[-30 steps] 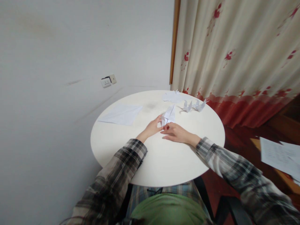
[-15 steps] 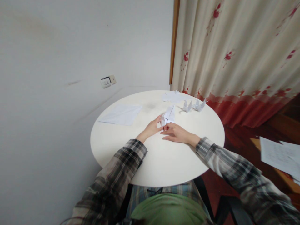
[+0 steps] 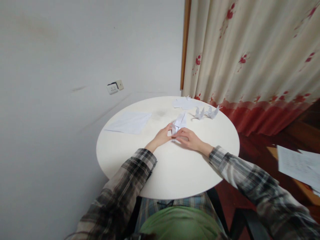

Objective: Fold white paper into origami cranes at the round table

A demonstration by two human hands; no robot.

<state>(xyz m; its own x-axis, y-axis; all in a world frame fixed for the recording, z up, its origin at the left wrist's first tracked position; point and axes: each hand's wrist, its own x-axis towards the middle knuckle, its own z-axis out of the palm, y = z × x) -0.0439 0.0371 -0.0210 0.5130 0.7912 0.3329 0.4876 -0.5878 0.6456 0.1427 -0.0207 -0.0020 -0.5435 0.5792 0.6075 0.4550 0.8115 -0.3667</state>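
A partly folded piece of white paper [image 3: 180, 120] lies on the round white table [image 3: 172, 173], its pointed end facing away from me. My left hand [image 3: 162, 136] grips its left near side between thumb and fingers. At the near end, my right hand [image 3: 189, 138] pinches the paper's edge, fingertips close to those of the left. The fingers hide the nearest folds. Just beyond, to the right, stand two folded paper cranes, one crane [image 3: 199, 113] beside the other crane [image 3: 212, 112].
White paper sheets [image 3: 128, 122] lie at the table's left, and more paper [image 3: 183, 103] at the far edge with a small folded piece on it. Behind are a wall with a socket [image 3: 112, 88] and a flowered curtain [image 3: 250, 66]. Written sheets [image 3: 297, 166] lie off to the right.
My right hand has shifted slightly up and its fingers have drawn together at the paper's near end. My left hand and the other things stay in place.
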